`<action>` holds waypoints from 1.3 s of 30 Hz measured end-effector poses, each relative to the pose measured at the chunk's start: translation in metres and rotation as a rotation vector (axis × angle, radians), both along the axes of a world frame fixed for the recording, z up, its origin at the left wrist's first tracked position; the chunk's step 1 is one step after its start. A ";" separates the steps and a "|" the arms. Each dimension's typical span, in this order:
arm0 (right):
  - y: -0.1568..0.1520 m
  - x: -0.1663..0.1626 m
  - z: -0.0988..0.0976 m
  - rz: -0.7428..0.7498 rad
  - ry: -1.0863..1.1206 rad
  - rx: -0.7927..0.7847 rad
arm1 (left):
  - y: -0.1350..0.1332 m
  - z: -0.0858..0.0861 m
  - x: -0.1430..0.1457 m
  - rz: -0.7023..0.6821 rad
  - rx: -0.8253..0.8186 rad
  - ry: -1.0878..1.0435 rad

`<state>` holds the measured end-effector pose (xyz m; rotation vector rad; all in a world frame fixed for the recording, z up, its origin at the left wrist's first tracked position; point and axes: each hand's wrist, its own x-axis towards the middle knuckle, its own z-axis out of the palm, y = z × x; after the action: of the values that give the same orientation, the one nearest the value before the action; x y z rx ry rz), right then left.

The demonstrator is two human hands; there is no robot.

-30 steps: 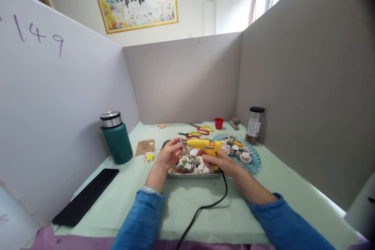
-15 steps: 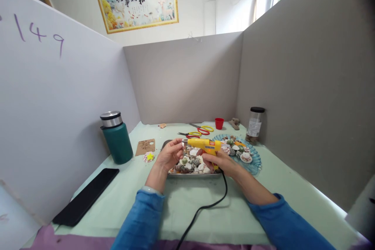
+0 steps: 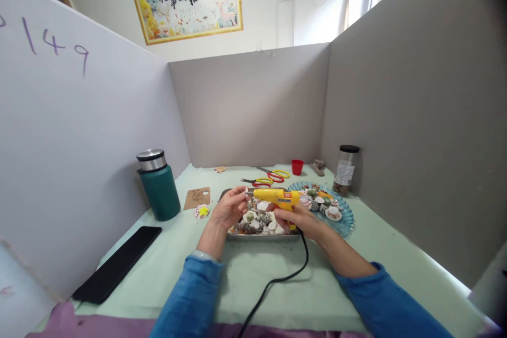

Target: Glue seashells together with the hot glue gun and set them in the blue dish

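My right hand is wrapped round the handle of a yellow hot glue gun, whose nozzle points left. A black cord runs from its grip toward the table's front edge. My left hand pinches a small white piece, perhaps a shell, right at the nozzle tip; whether the two touch I cannot tell. Below both hands lies a metal tray full of seashells, partly covered by my hands and the glue gun.
A blue scalloped plate of shells stands at right, near a black-lidded jar. Scissors and a red cup are at the back. Leftward are a green bottle, a black phone-like slab, a brown card and a yellow-starred disc.
The camera view has shifted very slightly. The small white piece in my left hand seems turned a little at the nozzle; both hands hold nearly the same place.
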<state>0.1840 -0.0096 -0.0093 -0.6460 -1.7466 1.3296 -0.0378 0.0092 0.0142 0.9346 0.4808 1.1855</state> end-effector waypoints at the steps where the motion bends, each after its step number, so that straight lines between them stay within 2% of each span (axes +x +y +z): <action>1: 0.001 0.000 -0.001 -0.016 0.007 0.006 | 0.000 0.000 0.000 -0.007 0.006 0.008; 5: 0.001 0.000 -0.001 -0.049 0.017 0.005 | 0.000 -0.001 0.000 -0.023 0.017 0.032; 12: -0.005 0.001 0.006 0.009 -0.034 -0.025 | 0.001 -0.001 -0.001 0.013 -0.010 -0.001; 20: -0.001 0.000 0.002 -0.025 0.008 -0.001 | 0.002 -0.003 0.000 -0.017 0.015 0.034; 28: -0.002 0.001 0.003 0.022 -0.016 -0.039 | 0.002 -0.001 0.000 0.043 -0.012 0.004; 39: -0.003 -0.001 0.004 -0.040 0.010 -0.013 | 0.002 -0.001 0.000 0.047 0.019 0.055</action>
<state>0.1832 -0.0124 -0.0057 -0.6765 -1.7104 1.3154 -0.0376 0.0108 0.0131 0.9792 0.5391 1.2109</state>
